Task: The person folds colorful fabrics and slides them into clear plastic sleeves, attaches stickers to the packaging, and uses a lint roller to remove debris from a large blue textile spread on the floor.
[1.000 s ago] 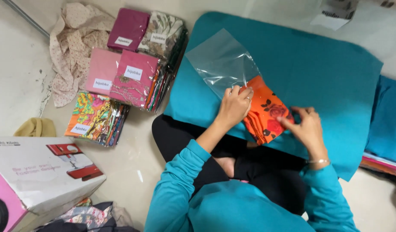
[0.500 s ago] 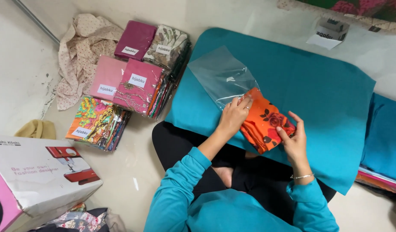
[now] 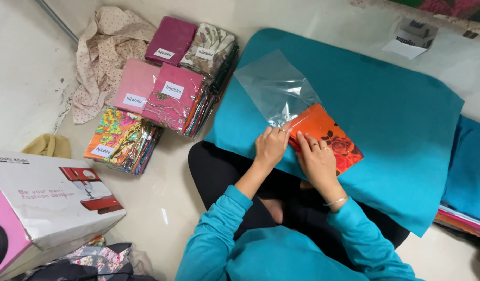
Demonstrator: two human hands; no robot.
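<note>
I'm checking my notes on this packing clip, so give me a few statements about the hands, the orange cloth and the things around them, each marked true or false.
1. Both hands rest on the folded orange floral cloth. True: the left hand and right hand press on its near end.
2. The clear plastic bag lies on bare floor. False: it lies on the teal cloth.
3. The stacks of packed fabrics lie on the person's left. True.
4. The white box with a sewing machine picture sits on the teal cloth. False: it sits on the floor at lower left.
5. The right wrist bears a thin bracelet. True.
</note>
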